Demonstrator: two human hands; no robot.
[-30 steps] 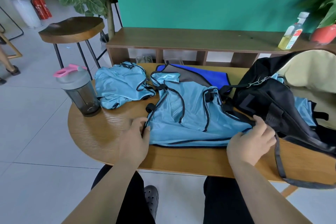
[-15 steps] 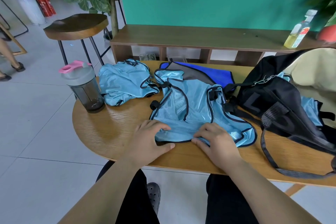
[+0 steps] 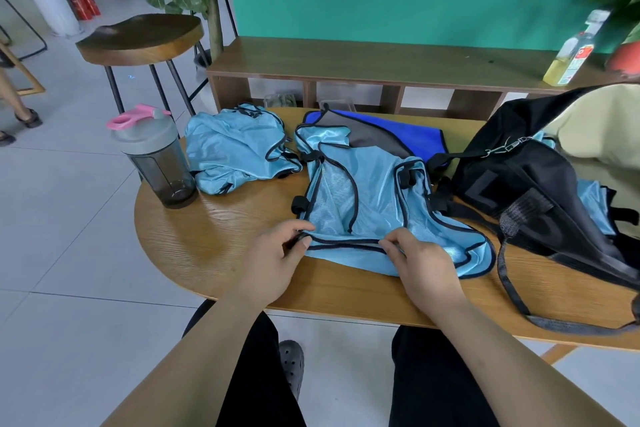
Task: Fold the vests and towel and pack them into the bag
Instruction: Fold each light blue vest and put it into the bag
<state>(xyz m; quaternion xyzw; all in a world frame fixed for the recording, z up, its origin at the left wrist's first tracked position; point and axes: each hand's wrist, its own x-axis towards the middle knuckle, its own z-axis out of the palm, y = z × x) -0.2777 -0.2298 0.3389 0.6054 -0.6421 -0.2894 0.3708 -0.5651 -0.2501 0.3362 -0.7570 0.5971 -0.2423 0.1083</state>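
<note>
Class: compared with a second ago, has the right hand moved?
Yes. The right hand moved left, away from the black bag, and now pinches the vest's near hem.

On the table [image 3: 221,253]: shaker bottle [image 3: 156,156] at left, crumpled vest [image 3: 235,152] beside it, spread vest [image 3: 367,204] centre overlapping the towel [image 3: 398,135] behind, bag [image 3: 526,191] at right.

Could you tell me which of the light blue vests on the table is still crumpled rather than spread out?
The crumpled vest beside the shaker bottle; the spread vest lies under both hands.
</note>
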